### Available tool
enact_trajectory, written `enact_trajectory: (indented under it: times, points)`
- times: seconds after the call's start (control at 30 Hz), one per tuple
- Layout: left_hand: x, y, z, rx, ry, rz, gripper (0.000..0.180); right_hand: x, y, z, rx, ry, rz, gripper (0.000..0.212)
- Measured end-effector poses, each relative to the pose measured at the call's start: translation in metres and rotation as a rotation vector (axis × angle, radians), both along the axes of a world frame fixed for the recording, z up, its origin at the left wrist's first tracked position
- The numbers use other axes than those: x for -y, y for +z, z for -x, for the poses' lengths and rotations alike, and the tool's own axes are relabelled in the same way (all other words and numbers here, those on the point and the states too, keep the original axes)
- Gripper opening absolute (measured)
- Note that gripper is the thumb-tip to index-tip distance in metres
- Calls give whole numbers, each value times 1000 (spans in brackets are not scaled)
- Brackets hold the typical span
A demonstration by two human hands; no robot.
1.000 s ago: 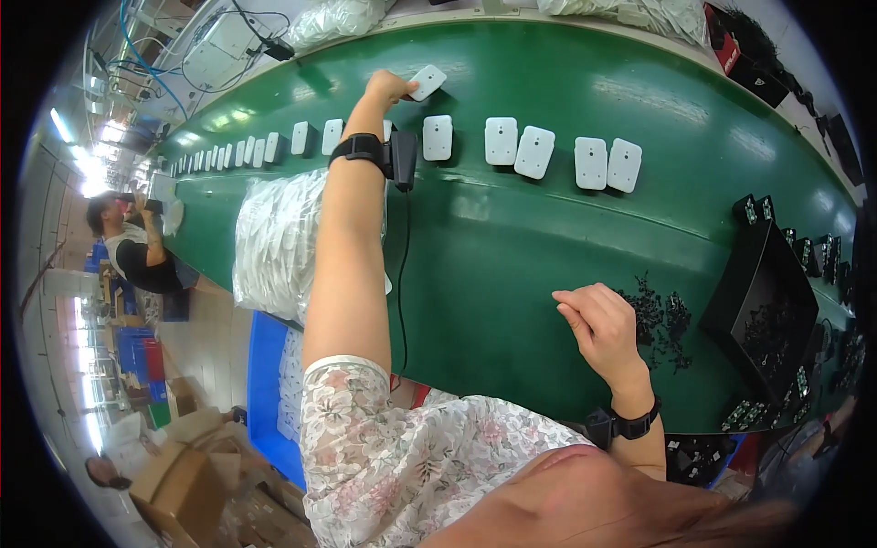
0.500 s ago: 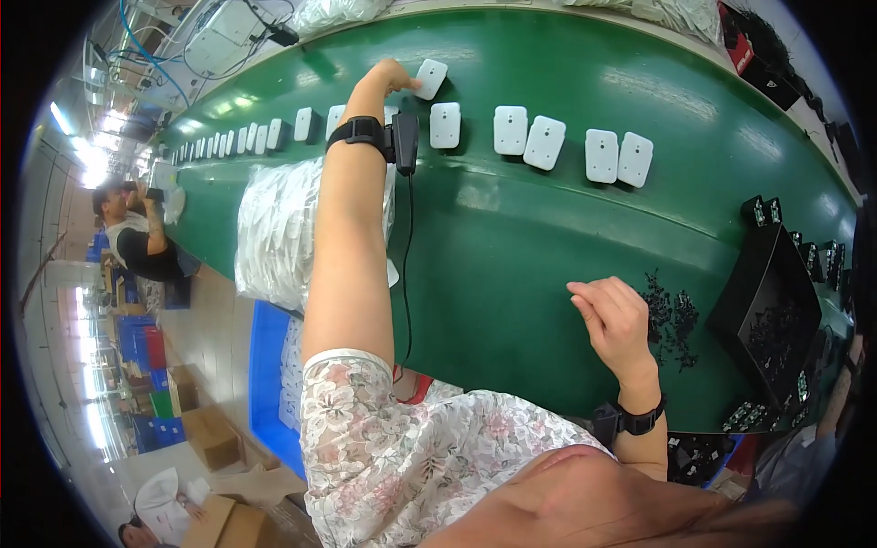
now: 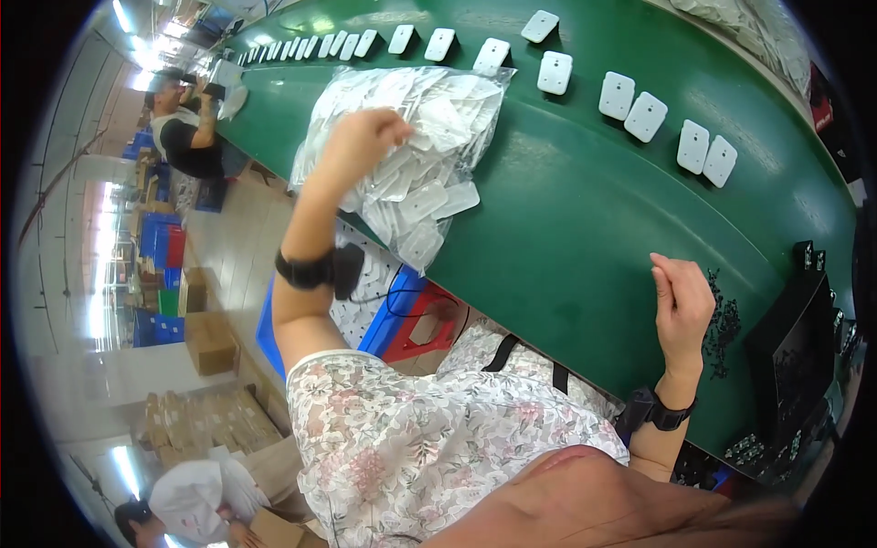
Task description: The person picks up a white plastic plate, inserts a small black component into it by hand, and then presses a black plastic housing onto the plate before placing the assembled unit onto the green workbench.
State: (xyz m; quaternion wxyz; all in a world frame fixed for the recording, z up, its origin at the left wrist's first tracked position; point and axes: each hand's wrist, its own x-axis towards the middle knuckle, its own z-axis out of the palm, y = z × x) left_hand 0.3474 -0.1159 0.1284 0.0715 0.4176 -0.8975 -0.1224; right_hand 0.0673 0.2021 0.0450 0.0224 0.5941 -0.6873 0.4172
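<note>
My left hand (image 3: 368, 142) hovers over a clear plastic bag (image 3: 315, 119) full of flat, translucent white plastic pieces (image 3: 425, 201). Its fingers are loosely bent and a little blurred, with nothing visible in them. At the right, my right hand (image 3: 683, 306) rests at the green table with fingers bent and pressed together against the thumb; whatever they may hold is hidden. Beside it lies a scatter of tiny black parts (image 3: 722, 324). White rounded cases (image 3: 554, 73) stand in a long row across the table, one case (image 3: 540, 26) set farther back than its neighbours.
A black open box (image 3: 795, 342) stands at the right, with small circuit boards (image 3: 749, 449) around it. Below the table's near edge are a blue bin (image 3: 379, 315) with white pieces and a red stool (image 3: 429, 324). One person (image 3: 192, 128) sits at the far left; another (image 3: 206, 498) is behind, lower left.
My left hand has left the white case at the back and come down over the bag. The view has turned left. My right hand keeps its bent-finger pose.
</note>
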Motion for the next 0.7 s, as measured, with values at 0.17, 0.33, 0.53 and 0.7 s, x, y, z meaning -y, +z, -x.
enact_trajectory:
  times: [0.17,0.33,0.53,0.7]
  points:
    - [-58,-48,-27,80,-205,489,18,-4,2,-2,20,-19,11,10]
    - [-85,-75,-21,133,-195,483,26,-12,3,-4,94,-48,16,12]
    - [-59,-81,-18,204,-227,434,43,-33,19,9,46,-222,7,14]
    - [-58,-71,-23,174,-308,369,49,-75,28,21,166,-653,-190,23]
